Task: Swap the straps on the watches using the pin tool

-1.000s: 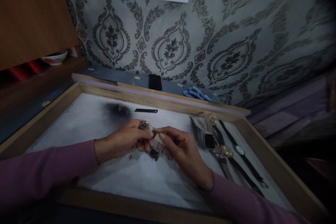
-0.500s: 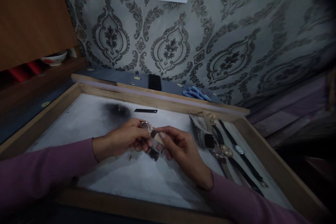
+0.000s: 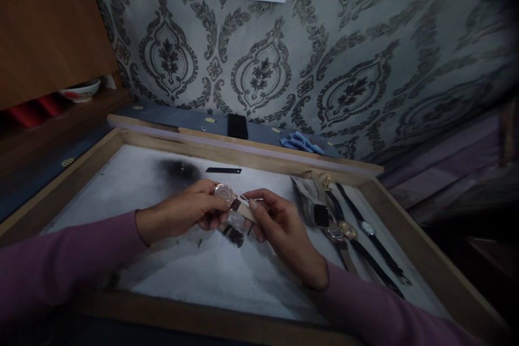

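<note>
Near the middle of the wooden-framed tray, my left hand grips a round watch by its case, thumb on the edge. The watch's face side or back is tilted up; which one I cannot tell. My right hand is closed on the watch's pale strap, and a thin light sliver shows by its fingertips. Below the hands hangs or lies a dark strap part. Behind them a black blade lies on the white surface.
Several watches lie at the tray's right, among them a square-faced one and one with a white dial. Beyond the back rim are a black phone-like object and a blue cloth. A bowl stands on the left shelf.
The watch case has turned a little and its round face shows more fully. My right fingers have shifted along the strap, and a thin light sliver now shows above them.
</note>
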A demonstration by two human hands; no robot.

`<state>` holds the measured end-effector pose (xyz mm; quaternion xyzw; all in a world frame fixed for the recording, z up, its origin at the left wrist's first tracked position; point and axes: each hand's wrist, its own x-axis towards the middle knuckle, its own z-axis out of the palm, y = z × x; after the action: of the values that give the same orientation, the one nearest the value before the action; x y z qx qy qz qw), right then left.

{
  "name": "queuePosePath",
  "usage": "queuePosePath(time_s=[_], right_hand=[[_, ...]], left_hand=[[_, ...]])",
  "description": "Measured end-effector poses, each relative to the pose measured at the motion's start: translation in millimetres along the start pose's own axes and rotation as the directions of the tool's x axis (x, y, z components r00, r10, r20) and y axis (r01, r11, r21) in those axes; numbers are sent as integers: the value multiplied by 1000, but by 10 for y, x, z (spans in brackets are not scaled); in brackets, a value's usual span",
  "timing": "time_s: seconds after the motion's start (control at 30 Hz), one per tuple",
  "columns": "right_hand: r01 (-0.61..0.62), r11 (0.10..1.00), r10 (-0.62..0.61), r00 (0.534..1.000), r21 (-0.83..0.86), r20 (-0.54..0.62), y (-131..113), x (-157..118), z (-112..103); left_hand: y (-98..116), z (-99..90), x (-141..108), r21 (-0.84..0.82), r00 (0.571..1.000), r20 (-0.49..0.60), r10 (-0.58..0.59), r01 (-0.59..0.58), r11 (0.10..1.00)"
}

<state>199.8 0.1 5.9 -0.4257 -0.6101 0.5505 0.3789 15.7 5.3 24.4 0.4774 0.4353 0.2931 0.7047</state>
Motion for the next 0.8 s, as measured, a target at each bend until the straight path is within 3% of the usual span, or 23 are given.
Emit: queuePosePath(time_s=[0.3,0.5,0.8], right_hand=[[7,1000,-7,996,-8,-93,0,20,-21],[34,999,-33,995,8,-91,-29,24,-18],[73,996,-71,997,54,-37,-24,19,5]], left_hand=[[69,-15,-24,2,999,50,5,-5,1000],[72,-46,-39,4,998,47,50,-50,999],[67,-39,24,-98,982,-158,100,-116,988]])
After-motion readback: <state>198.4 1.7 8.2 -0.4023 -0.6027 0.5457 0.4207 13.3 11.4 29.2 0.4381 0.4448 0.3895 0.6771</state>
